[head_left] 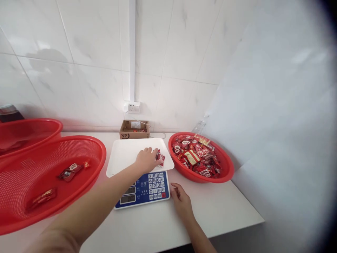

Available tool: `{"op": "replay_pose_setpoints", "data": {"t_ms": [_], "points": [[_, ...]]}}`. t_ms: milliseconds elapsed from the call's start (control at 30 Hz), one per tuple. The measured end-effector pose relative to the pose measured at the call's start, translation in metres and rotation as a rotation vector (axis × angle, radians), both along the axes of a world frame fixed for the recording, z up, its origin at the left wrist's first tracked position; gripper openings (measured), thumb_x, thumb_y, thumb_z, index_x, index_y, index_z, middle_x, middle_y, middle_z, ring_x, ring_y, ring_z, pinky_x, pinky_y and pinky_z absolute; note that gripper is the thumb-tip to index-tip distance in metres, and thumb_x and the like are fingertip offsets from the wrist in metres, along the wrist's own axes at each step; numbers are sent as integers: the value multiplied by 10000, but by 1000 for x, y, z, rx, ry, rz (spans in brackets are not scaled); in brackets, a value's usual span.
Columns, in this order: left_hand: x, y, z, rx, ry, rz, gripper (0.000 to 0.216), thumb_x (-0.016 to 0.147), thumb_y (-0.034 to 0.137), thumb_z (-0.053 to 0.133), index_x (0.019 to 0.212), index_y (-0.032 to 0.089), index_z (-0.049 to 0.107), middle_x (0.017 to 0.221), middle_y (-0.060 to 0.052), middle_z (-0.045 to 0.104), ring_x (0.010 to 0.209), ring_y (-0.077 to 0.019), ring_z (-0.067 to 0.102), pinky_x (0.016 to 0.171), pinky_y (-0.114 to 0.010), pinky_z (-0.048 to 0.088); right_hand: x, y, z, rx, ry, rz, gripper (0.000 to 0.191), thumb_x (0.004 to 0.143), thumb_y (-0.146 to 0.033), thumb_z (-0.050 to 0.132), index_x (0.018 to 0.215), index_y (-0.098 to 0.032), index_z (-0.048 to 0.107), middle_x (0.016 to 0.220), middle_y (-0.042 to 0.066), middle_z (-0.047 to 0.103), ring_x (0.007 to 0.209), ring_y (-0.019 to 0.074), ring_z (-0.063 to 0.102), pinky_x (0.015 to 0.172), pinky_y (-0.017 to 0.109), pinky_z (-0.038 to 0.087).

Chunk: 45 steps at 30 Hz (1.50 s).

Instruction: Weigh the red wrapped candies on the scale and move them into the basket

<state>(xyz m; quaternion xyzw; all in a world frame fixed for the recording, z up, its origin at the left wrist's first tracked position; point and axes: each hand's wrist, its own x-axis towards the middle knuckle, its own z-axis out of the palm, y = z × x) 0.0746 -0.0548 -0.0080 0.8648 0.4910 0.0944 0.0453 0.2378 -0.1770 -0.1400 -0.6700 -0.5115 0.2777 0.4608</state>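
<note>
My left hand (pixel 147 161) reaches over the white pan (pixel 126 151) of a digital scale, its fingers closed on a small red wrapped packet (pixel 160 159) near the pan's right side. Part of the packet is hidden behind the fingers. Just below the pan is the scale's blue keypad panel (pixel 143 188), with its displays partly covered by my left forearm. Beside the panel's right edge, my right hand (pixel 182 201) rests low over the table with loosely bent fingers and nothing visible in them. To the right, a red basket (pixel 229 172) holds many red wrapped packets (pixel 200 154).
A large red perforated basket (pixel 89 144) on the left has a few packets (pixel 70 172) in it. Another red basket (pixel 50 124) stands behind it. A small cardboard box (pixel 125 134) sits against the tiled wall below a socket (pixel 133 107). A white wall (pixel 284 123) rises at the right.
</note>
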Motion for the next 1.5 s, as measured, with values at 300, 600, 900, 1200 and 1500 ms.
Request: {"op": "replay_pose_setpoints", "data": {"t_ms": [300, 600, 900, 1200, 1500], "points": [[22, 22, -7, -103, -145, 79, 301, 754, 277, 485, 1041, 187, 508, 1017, -123, 586, 877, -237, 596, 713, -344, 459, 1, -1, -1, 28, 9, 12, 394, 772, -498, 464, 961, -187, 614, 686, 13, 634, 601, 160, 562, 581, 258, 448], [-53, 9, 18, -150, -419, 248, 332, 802, 290, 444, 1130, 241, 419, 899, -12, 634, 754, -125, 619, 678, -241, 503, 2, -2, 1, -7, 8, 11, 434, 761, -532, 460, 970, -187, 621, 744, 29, 662, 676, 177, 597, 636, 274, 465], [-183, -33, 35, 49, -218, 588, 340, 813, 396, 393, 1104, 237, 465, 913, -30, 616, 803, -217, 603, 653, -328, 486, 4, 0, -3, 7, 16, 22, 404, 763, -503, 485, 971, -184, 620, 884, 64, 686, 754, 196, 623, 686, 292, 483], [-174, -41, 25, 185, 58, 452, 405, 853, 367, 311, 1156, 185, 509, 1233, -132, 509, 1155, -328, 437, 884, -484, 423, 5, 1, -7, -15, 7, 18, 426, 757, -528, 481, 979, -190, 617, 863, 60, 686, 735, 194, 620, 679, 294, 483], [-37, -10, 3, 47, 24, -324, 457, 833, 100, 299, 1265, 182, 424, 1355, -47, 436, 1312, -179, 261, 1056, -344, 264, 3, 0, -3, -21, -6, 28, 428, 767, -519, 462, 989, -184, 610, 769, 37, 667, 675, 179, 595, 639, 277, 465]]}}
